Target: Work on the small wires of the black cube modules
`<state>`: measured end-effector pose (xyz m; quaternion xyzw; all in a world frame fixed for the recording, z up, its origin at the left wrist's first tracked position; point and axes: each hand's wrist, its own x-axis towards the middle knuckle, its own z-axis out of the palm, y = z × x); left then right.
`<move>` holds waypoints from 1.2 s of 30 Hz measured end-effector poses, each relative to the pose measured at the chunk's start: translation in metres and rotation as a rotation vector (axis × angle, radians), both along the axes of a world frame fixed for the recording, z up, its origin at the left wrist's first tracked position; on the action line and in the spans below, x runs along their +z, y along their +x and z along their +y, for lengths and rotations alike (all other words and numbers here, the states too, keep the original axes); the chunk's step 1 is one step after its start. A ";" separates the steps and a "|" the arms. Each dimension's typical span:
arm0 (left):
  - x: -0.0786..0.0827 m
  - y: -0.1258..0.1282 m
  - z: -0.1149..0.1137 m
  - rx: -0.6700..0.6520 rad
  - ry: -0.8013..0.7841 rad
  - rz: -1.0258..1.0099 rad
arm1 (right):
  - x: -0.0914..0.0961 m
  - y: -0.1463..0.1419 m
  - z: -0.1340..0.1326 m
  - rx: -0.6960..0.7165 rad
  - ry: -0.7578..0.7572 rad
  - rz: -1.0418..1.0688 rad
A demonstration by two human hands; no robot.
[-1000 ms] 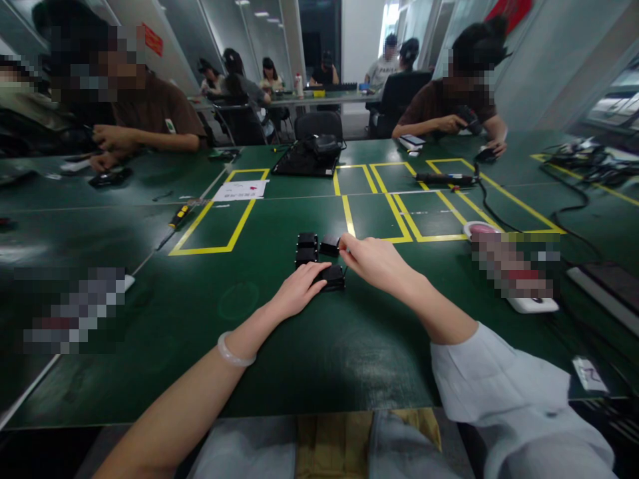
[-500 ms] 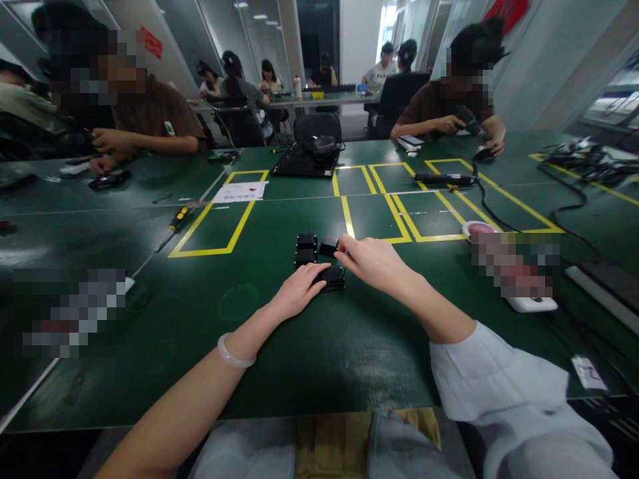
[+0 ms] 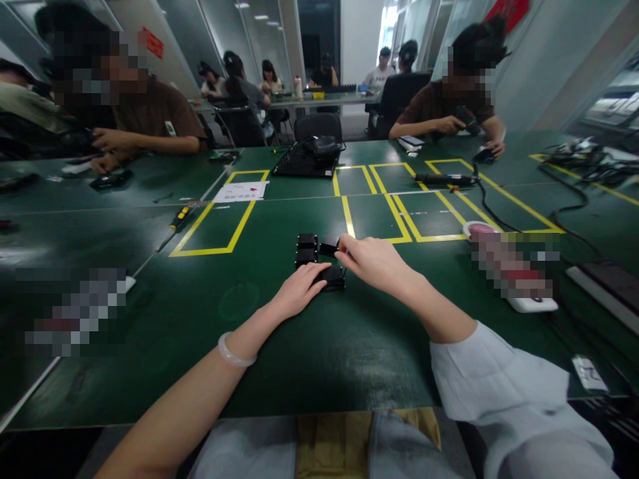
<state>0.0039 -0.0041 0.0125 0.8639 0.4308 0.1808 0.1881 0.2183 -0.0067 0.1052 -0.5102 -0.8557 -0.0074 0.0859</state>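
Several small black box-shaped parts (image 3: 307,248) sit grouped on the green table (image 3: 279,346) in front of me. My left hand (image 3: 298,290) lies on the nearest black part (image 3: 333,277), fingers curled over its left side. My right hand (image 3: 375,261) reaches in from the right, its fingertips pinching another black part (image 3: 329,245) at the back of the group. A pale bracelet (image 3: 233,353) circles my left wrist.
Yellow tape rectangles (image 3: 219,219) mark the table. Beyond them lie a white paper (image 3: 239,191), a screwdriver (image 3: 178,216), a black tray (image 3: 305,159), cables (image 3: 486,203) and a white device (image 3: 532,304) to my right. Other people work at the far side.
Almost nothing differs; my right hand has shifted slightly on the rear black part while my left hand stays on the near one.
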 end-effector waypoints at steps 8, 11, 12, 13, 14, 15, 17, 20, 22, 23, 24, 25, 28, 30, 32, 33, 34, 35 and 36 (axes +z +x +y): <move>-0.002 -0.001 0.000 -0.010 0.003 -0.010 | 0.001 -0.001 0.000 -0.021 -0.016 -0.024; -0.002 -0.001 0.000 -0.005 0.000 -0.007 | -0.001 0.000 0.001 -0.023 0.005 -0.022; -0.002 -0.001 0.000 -0.003 -0.001 -0.006 | -0.001 0.000 0.001 -0.020 0.009 -0.018; -0.002 -0.001 0.000 -0.002 -0.001 -0.006 | -0.001 0.000 0.001 -0.016 0.012 -0.015; -0.002 -0.001 0.000 -0.001 0.000 -0.007 | -0.002 0.000 0.000 -0.013 0.011 -0.013; -0.002 -0.001 0.000 -0.001 0.002 -0.008 | -0.001 0.000 0.000 -0.012 0.010 -0.011; -0.003 -0.001 0.000 -0.005 0.005 -0.010 | -0.001 0.000 0.000 -0.011 0.006 -0.012; -0.004 -0.002 0.001 -0.007 0.007 -0.011 | 0.000 0.000 -0.001 -0.011 0.001 -0.017; -0.004 -0.002 0.001 -0.005 0.005 -0.007 | 0.000 0.000 -0.001 -0.011 0.005 -0.017; -0.004 -0.002 0.001 -0.004 0.005 -0.005 | 0.000 0.000 -0.001 -0.009 0.009 -0.014; -0.004 -0.002 0.001 -0.004 0.004 -0.004 | 0.000 0.000 0.000 -0.009 0.011 -0.013; -0.004 -0.002 0.001 -0.004 0.003 -0.003 | 0.000 0.000 0.000 -0.007 0.010 -0.014; -0.004 -0.001 0.001 -0.006 0.008 -0.004 | -0.001 0.000 0.000 -0.007 0.003 -0.023; -0.004 -0.001 0.001 -0.006 0.010 -0.004 | -0.001 0.000 0.000 -0.007 0.000 -0.026; -0.004 -0.001 0.001 -0.005 0.011 -0.004 | -0.001 0.000 0.000 -0.009 0.000 -0.025; -0.005 -0.001 0.001 -0.005 0.011 -0.004 | -0.001 0.000 0.000 -0.010 0.001 -0.025; -0.005 -0.001 0.001 -0.005 0.012 -0.004 | -0.001 0.000 0.000 -0.010 0.002 -0.024; -0.005 -0.001 0.002 -0.005 0.012 -0.005 | -0.001 0.000 0.000 -0.011 0.004 -0.023; -0.005 -0.002 0.002 -0.004 0.012 -0.007 | -0.001 0.000 0.000 -0.009 0.007 -0.022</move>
